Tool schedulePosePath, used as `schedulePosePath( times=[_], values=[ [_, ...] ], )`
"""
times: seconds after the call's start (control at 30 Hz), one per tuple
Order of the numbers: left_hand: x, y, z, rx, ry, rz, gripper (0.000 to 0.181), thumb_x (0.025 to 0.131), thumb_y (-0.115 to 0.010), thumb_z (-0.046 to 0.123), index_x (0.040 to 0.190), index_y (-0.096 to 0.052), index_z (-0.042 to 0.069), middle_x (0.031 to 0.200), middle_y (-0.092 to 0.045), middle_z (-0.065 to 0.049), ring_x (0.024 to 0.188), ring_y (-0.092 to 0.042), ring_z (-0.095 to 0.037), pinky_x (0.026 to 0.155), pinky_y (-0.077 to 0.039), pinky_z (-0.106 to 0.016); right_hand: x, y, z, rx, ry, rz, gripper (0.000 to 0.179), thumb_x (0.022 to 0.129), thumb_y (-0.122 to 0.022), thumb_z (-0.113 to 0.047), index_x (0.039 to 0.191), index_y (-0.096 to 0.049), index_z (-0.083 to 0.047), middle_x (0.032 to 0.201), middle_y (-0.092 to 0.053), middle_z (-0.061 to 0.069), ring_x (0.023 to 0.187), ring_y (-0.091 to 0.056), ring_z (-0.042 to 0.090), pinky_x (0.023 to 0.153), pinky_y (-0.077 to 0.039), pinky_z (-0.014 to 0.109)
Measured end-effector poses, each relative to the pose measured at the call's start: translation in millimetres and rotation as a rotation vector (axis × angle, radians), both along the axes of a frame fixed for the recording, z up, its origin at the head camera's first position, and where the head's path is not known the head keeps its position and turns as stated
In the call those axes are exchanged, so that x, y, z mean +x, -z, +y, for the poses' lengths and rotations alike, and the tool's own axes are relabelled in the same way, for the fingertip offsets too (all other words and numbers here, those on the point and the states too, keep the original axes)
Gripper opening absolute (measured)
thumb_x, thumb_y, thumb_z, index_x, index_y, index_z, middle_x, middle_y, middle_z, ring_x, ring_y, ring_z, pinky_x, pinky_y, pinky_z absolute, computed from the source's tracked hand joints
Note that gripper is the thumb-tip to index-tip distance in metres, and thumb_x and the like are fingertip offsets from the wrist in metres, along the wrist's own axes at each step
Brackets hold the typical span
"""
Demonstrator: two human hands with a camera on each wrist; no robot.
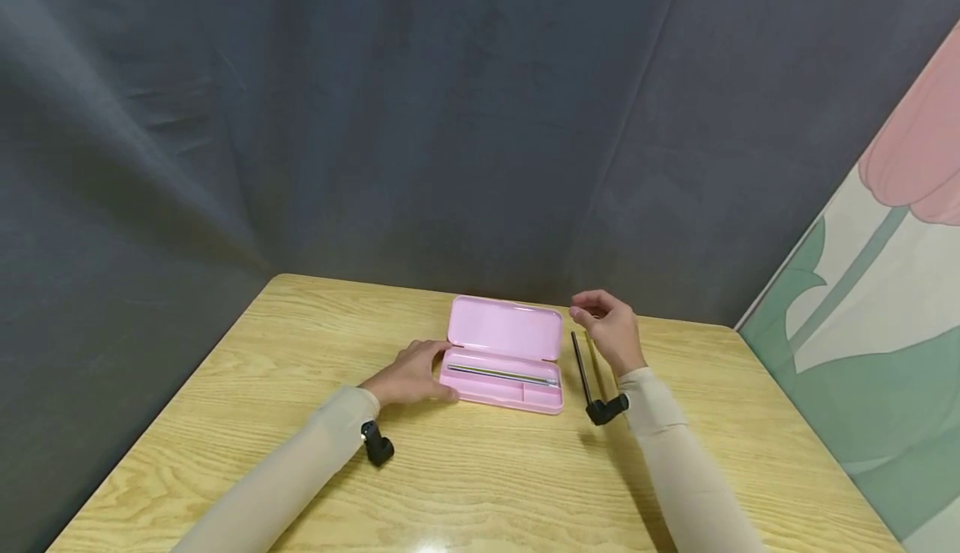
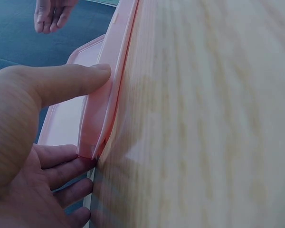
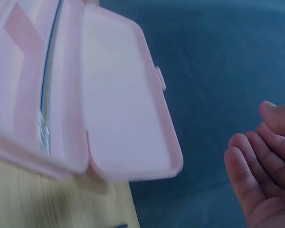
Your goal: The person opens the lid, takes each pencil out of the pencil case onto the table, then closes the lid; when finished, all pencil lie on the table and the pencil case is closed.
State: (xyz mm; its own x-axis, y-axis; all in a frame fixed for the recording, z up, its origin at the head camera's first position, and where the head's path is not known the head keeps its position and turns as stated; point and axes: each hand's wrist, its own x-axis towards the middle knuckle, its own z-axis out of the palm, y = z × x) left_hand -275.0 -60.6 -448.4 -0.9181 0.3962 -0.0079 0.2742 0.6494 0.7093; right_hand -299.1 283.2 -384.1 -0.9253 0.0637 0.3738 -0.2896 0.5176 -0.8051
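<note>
A pink pencil case [image 1: 507, 396] lies on the table with its lid [image 1: 506, 328] folded back. My left hand [image 1: 411, 374] holds its left end. In the left wrist view, the thumb [image 2: 80, 81] rests on the front wall and the fingers [image 2: 66, 166] reach round the end. Inside, slim pencils [image 1: 502, 375] lie along the long compartment, their silvery ends toward the right. My right hand [image 1: 609, 328] is raised beside the lid's right edge, fingers loosely bent and holding nothing. Below it lie a dark pencil [image 1: 580, 365] and a yellowish pencil [image 1: 594, 361], partly hidden by my wrist.
The wooden table [image 1: 450, 486] ends at a dark curtain [image 1: 450, 119] just behind the lid. A flower-patterned panel [image 1: 885, 353] stands along the right side. A small divider [image 1: 523, 392] splits the case's front part.
</note>
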Motion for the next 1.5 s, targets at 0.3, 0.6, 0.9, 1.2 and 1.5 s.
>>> schedulePosePath(
  times=[0.3,0.6,0.9,1.2,1.5],
  values=[
    [-0.6,1.3,-0.7,-0.002,0.006,0.003,0.090,0.075,-0.088,0.041,0.150,-0.047,0.012,0.152,-0.050,-0.010,0.142,-0.041,-0.033,0.118,-0.036,-0.053,3.2,0.9,-39.2,0.018,-0.090,-0.015,0.016,0.091,-0.074,-0.013,0.106,-0.073,-0.007,0.102,-0.074,0.014,0.086,-0.067,0.011,0.079,-0.052,0.014],
    [-0.6,1.0,-1.0,-0.009,0.003,0.004,0.093,0.075,-0.088,0.042,0.152,-0.045,0.011,0.154,-0.049,-0.010,0.143,-0.040,-0.033,0.119,-0.036,-0.053,7.2,10.7,-76.2,0.061,-0.208,-0.029,0.013,0.090,-0.075,-0.009,0.103,-0.074,-0.010,0.100,-0.075,0.008,0.087,-0.069,0.017,0.076,-0.055,0.020],
    [-0.2,0.1,0.6,-0.018,0.002,0.008,0.091,0.075,-0.087,0.041,0.150,-0.046,0.010,0.152,-0.051,-0.010,0.142,-0.042,-0.032,0.118,-0.036,-0.053,7.2,32.2,-96.0,0.219,-0.310,-0.086,0.013,0.087,-0.076,-0.009,0.100,-0.076,-0.011,0.094,-0.077,0.002,0.084,-0.071,0.012,0.076,-0.058,0.026],
    [-2.0,0.7,0.6,-0.029,-0.002,0.012,0.092,0.075,-0.088,0.041,0.151,-0.046,0.010,0.153,-0.050,-0.010,0.143,-0.041,-0.032,0.119,-0.036,-0.052,6.8,50.2,-99.7,0.355,-0.374,-0.189,0.014,0.089,-0.075,-0.007,0.099,-0.077,-0.016,0.095,-0.077,-0.003,0.088,-0.070,0.009,0.084,-0.060,0.030],
    [0.3,-1.8,1.1,-0.030,-0.005,0.013,0.091,0.075,-0.088,0.039,0.150,-0.047,0.010,0.153,-0.050,-0.011,0.142,-0.042,-0.033,0.119,-0.035,-0.052,10.3,54.1,-101.8,0.438,-0.417,-0.175,0.017,0.089,-0.073,-0.007,0.104,-0.077,-0.016,0.099,-0.078,-0.003,0.093,-0.072,0.011,0.086,-0.060,0.033]
  ],
)
